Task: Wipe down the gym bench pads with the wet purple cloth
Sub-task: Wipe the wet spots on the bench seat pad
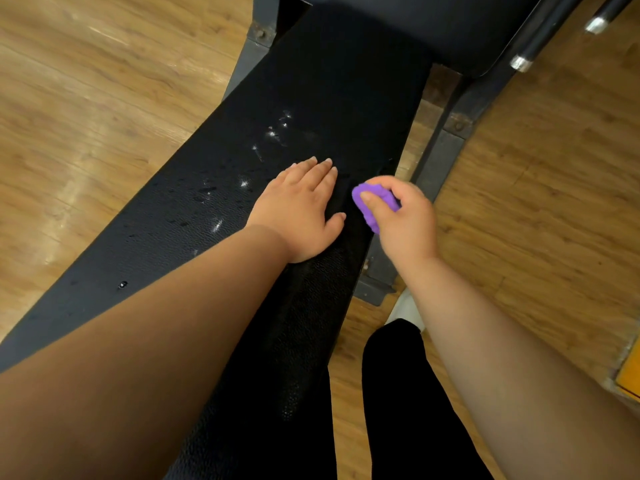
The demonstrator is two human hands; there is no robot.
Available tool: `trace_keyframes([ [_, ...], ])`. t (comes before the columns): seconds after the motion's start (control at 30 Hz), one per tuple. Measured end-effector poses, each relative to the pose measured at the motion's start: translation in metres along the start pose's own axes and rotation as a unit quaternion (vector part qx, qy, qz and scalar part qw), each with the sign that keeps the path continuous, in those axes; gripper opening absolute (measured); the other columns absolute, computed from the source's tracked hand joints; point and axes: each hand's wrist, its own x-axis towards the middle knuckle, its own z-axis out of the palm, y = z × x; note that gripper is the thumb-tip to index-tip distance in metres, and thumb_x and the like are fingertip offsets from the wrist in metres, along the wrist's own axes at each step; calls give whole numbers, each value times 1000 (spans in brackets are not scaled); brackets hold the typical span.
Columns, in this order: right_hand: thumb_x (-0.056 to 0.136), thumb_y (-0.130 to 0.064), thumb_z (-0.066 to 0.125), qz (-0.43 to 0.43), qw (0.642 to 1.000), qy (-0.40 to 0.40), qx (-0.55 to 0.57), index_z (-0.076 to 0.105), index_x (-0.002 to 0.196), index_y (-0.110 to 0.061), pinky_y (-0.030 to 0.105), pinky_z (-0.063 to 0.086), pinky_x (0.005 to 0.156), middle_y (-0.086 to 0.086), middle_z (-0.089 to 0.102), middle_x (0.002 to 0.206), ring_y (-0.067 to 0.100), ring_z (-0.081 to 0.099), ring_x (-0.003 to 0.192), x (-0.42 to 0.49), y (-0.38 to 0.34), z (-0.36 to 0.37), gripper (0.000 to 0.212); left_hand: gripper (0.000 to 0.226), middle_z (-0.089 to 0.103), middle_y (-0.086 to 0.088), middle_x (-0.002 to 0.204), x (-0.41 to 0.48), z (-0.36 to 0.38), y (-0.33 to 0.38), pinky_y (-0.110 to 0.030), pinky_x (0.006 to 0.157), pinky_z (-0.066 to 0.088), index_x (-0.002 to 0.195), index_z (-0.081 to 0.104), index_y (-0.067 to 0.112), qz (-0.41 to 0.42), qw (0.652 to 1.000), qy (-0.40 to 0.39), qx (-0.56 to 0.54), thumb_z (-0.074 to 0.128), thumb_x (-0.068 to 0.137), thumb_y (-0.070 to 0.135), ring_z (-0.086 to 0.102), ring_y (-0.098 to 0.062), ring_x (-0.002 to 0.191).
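Note:
A long black bench pad (214,174) runs from the lower left up toward the top centre, with water drops and shiny wet streaks on its middle. My left hand (301,209) lies flat on the pad, palm down, fingers together. Just to its right, my right hand (405,220) is closed around the bunched purple cloth (370,206) at the pad's right edge. A second dark pad (433,26) sits across the top.
The bench's grey metal frame (440,157) and feet show at the right of the pad and at the top left. Black bars with chrome ends (540,39) cross the top right corner. My black trouser leg (408,393) stands on the wooden floor (86,98).

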Motion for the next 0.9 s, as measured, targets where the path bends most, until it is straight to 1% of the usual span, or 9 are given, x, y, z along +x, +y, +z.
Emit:
trace_keyframes([
  [0.03,93,-26,59,1,1000,-3,5,69,100,-27,15,47,76,-8,65,102,3,59,92,-8,3,-3,12,72,9,-2,163,0,0,-1,-34,121,2,155,13,14,1,1000,1,-3,33,97,52,4,-19,150],
  [0.13,94,-23,59,-15,1000,-6,-11,68,95,-28,1,39,73,-8,63,100,-7,54,87,4,0,-4,11,71,9,-2,163,1,-2,-1,-33,120,1,155,12,15,0,1000,2,-2,32,97,52,3,-19,150],
  [0.17,94,-22,58,-17,1000,-7,-24,68,95,-27,0,37,71,-6,63,101,-6,53,85,16,-4,-2,11,71,9,-1,163,1,-2,0,-33,120,0,155,12,15,1,1000,1,-2,32,97,52,3,-18,150],
  [0.27,94,-22,58,-20,999,-4,-38,70,102,-24,2,40,75,-3,64,107,1,53,90,41,-9,6,14,70,9,-1,163,0,-1,1,-32,120,-1,155,12,16,-6,1000,8,-2,31,98,52,3,-18,150],
  [0.37,95,-23,58,-20,999,-1,-42,70,105,-23,-1,37,73,-7,60,107,-5,50,86,25,-1,2,16,71,7,-1,163,1,-2,1,-32,119,-2,155,10,16,-5,1000,6,1,29,98,53,2,-18,150],
  [0.47,94,-24,59,-15,999,-5,-40,69,104,-26,1,38,74,-9,59,106,-5,50,87,9,6,-4,14,71,7,-1,163,2,-3,0,-32,119,-3,155,9,16,-3,1000,1,3,28,98,54,1,-18,150],
  [0.57,94,-21,59,-40,997,-9,-66,69,100,-23,-5,33,71,-8,57,104,-2,50,86,27,-2,1,12,71,7,-2,163,2,-3,1,-33,119,-3,155,9,16,-7,1000,4,6,28,98,53,1,-18,150],
  [0.67,94,-21,58,-43,996,-15,-79,69,102,-21,-6,32,69,-9,53,104,4,50,90,54,-12,9,13,70,6,-1,163,1,-4,2,-32,119,-4,155,9,16,-9,1000,4,6,28,98,52,0,-18,150],
  [0.9,94,-24,59,-54,996,-18,-64,64,98,-28,-2,38,71,-11,61,100,-6,53,87,22,5,-5,8,70,2,0,163,2,-5,2,-31,118,-5,155,6,18,-12,1000,2,2,27,98,54,-2,-17,150],
])
